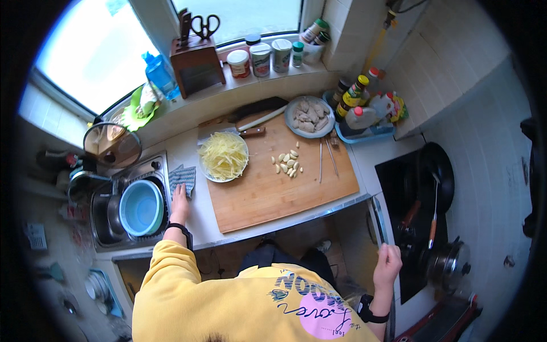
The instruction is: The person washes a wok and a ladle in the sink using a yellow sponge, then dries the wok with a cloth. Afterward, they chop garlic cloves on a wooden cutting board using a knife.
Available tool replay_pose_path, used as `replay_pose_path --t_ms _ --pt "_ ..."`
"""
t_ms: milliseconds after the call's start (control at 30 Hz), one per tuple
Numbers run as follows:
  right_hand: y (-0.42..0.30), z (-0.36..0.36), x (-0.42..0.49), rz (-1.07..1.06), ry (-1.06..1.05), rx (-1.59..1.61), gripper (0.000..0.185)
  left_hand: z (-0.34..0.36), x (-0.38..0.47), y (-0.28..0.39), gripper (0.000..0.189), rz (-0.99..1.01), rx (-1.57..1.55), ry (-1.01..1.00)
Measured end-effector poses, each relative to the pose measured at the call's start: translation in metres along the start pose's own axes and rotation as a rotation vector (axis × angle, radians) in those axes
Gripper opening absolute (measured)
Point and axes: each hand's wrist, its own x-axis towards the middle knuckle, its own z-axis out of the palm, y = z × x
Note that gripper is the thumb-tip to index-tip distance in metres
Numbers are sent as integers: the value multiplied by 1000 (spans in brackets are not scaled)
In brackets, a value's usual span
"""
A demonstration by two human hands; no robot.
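My left hand (180,204) lies palm down on the white counter, its fingertips on a folded grey-blue cloth (182,176) beside the sink. My right hand (388,263) is curled into a fist near the stove's front edge, with nothing visible in it. Between them is a wooden cutting board (256,201). It bears pale yellow shreds, probably potato (224,154), heaped on a plate, several peeled garlic cloves (290,164) and two thin metal sticks (320,161). A cleaver's wooden handle (254,131) shows behind the shreds. Sliced meat (310,116) fills a plate at the board's back right corner.
A blue basin (141,207) sits in the steel sink (99,237) at left. On the right, the black stove (393,184) carries a wok (440,179) and a lidded pot (452,265). Sauce bottles (352,96) crowd a blue tray; a knife block (198,66) stands on the sill.
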Motion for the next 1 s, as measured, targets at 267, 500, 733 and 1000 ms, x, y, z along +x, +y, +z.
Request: replay_pose_path --t_ms 267,500,733,1000 --pt "-11 30 -20 256 -602 -120 27 -47 7 35 29 60 7 -486" --pt "15 82 -13 561 -807 847 43 -86 -98 219 27 437 -861 -845" --pt "86 91 18 751 -514 1349 40 -31 -197 465 54 1417 -853 -403" --pt "210 -8 -19 997 -403 801 52 54 -209 642 41 1350 -778 -321"
